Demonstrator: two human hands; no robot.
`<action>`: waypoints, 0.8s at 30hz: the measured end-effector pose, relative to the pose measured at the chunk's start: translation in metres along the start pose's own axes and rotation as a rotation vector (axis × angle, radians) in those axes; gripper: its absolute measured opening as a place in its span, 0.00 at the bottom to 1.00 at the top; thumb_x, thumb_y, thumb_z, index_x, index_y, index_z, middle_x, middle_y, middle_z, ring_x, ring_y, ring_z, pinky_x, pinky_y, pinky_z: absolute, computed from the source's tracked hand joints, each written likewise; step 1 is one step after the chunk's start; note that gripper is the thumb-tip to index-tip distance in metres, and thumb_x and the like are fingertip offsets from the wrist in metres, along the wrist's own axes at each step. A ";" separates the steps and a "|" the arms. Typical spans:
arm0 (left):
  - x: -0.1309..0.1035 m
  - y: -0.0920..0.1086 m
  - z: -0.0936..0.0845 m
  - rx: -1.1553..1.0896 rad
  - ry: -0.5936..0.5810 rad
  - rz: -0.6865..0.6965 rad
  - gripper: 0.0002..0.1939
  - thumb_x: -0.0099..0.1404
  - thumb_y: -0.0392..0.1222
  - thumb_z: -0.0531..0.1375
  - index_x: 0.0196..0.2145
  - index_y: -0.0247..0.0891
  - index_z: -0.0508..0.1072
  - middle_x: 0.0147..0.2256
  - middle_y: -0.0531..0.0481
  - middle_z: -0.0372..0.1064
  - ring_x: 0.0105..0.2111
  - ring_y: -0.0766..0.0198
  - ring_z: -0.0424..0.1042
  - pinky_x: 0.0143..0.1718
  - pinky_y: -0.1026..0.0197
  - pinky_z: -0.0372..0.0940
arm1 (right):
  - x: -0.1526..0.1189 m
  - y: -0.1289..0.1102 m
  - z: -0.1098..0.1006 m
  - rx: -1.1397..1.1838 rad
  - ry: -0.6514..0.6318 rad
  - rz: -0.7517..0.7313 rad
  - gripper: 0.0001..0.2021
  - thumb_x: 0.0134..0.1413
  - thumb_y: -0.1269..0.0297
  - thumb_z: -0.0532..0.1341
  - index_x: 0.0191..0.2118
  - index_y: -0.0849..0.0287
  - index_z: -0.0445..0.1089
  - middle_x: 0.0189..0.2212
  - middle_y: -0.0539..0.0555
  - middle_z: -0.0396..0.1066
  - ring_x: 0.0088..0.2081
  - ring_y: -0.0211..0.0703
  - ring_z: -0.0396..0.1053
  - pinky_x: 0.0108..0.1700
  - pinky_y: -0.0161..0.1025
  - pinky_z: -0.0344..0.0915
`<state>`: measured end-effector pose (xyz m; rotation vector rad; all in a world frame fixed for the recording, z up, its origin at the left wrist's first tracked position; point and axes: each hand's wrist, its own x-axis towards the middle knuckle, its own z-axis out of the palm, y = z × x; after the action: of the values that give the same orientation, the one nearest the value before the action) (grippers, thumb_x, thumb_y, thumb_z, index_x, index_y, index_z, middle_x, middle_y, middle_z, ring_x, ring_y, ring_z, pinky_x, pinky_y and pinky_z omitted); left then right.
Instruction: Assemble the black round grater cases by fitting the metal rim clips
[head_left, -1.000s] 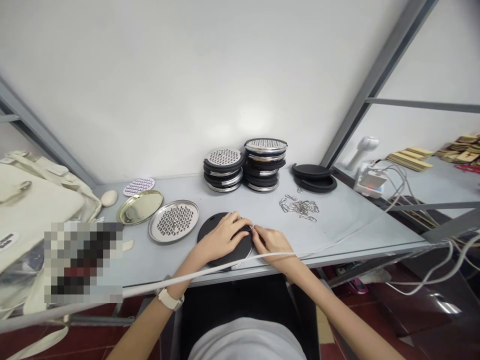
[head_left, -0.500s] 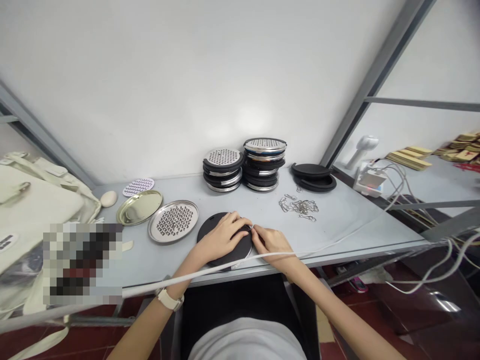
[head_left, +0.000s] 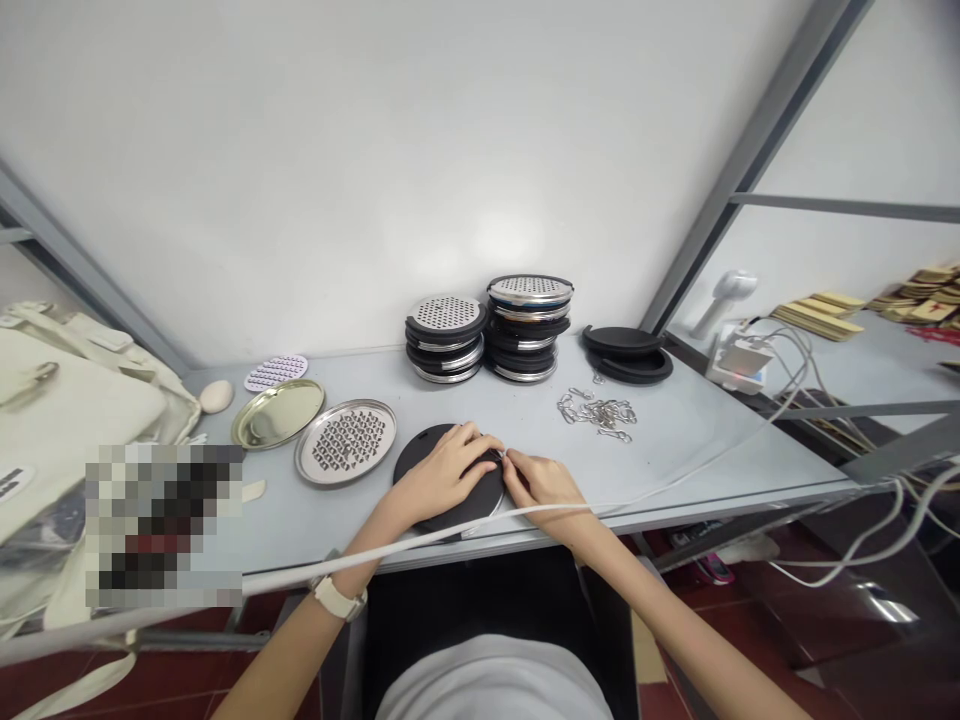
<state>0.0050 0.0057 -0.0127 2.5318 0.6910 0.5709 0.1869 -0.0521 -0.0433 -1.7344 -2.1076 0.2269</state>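
A round black cover, with a thin silvery edge at its lower right, lies flat near the table's front edge. My left hand rests across it, fingers curled and gripping its right side. Close against those fingertips, my right hand pinches a small shiny metal clip at the cover's rim; the fingers mostly hide it. Left of the cover is a round metal grater plate. Right of my hands lies a loose pile of metal clips.
Two stacks of black-rimmed graters stand by the wall, with black round covers to their right. A gold-toned dish and a cream bag are at left. A white cable hangs across in front.
Almost nothing differs. Both hands stay at the cover's right rim in the same grip, and the view has shifted very slightly.
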 end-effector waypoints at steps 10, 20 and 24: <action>0.000 0.000 0.001 0.001 0.002 0.002 0.12 0.71 0.40 0.50 0.51 0.43 0.66 0.43 0.47 0.62 0.46 0.58 0.63 0.52 0.54 0.60 | 0.001 0.000 0.000 -0.010 -0.003 0.008 0.15 0.66 0.63 0.46 0.38 0.60 0.69 0.27 0.54 0.75 0.26 0.40 0.70 0.29 0.34 0.54; 0.000 0.001 0.000 -0.002 -0.007 -0.002 0.11 0.71 0.40 0.50 0.50 0.42 0.66 0.42 0.48 0.62 0.46 0.59 0.63 0.52 0.55 0.59 | 0.000 0.000 -0.001 0.000 0.001 0.000 0.15 0.66 0.64 0.46 0.38 0.60 0.68 0.27 0.53 0.74 0.26 0.39 0.70 0.29 0.34 0.53; 0.000 0.001 0.000 0.000 -0.006 0.001 0.11 0.72 0.40 0.50 0.50 0.42 0.66 0.42 0.47 0.62 0.46 0.58 0.63 0.52 0.55 0.59 | 0.000 0.000 -0.002 0.004 -0.001 0.004 0.14 0.66 0.64 0.46 0.38 0.60 0.69 0.27 0.54 0.74 0.26 0.40 0.70 0.30 0.34 0.54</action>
<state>0.0056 0.0050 -0.0120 2.5327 0.6877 0.5628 0.1873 -0.0522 -0.0417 -1.7364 -2.1035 0.2332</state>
